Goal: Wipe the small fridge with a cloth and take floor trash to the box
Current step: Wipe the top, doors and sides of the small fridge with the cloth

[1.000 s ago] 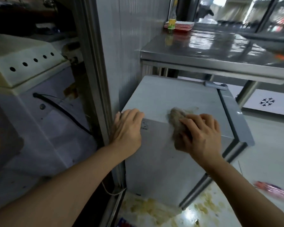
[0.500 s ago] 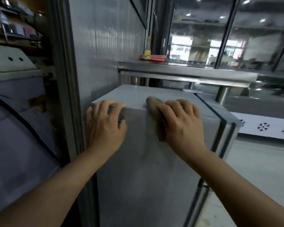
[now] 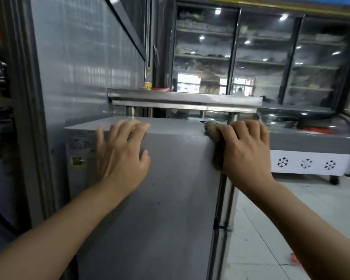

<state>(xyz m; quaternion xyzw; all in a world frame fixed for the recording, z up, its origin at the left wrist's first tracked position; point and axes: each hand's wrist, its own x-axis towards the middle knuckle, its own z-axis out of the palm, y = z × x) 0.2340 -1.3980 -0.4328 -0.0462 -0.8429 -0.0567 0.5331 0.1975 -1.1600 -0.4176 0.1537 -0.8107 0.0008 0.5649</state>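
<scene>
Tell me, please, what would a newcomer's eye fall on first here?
Two bare hands on the small grey fridge fill the middle: the left hand lies flat over its top edge, while the right hand presses a brownish cloth at its top right corner. Behind, glass-door display coolers reflect ceiling lights.

We see the fridge (image 3: pixel 160 199) standing close against the wall (image 3: pixel 79 67) on its left, so no hand could pass between them. Just behind it a steel table (image 3: pixel 186 99) overhangs the fridge's top, leaving only a low gap there. Both our hands sit on the top edge. To the right the floor (image 3: pixel 271 219) lies open as far as the freezer (image 3: pixel 311 146), with one red scrap (image 3: pixel 295 258) on it.
</scene>
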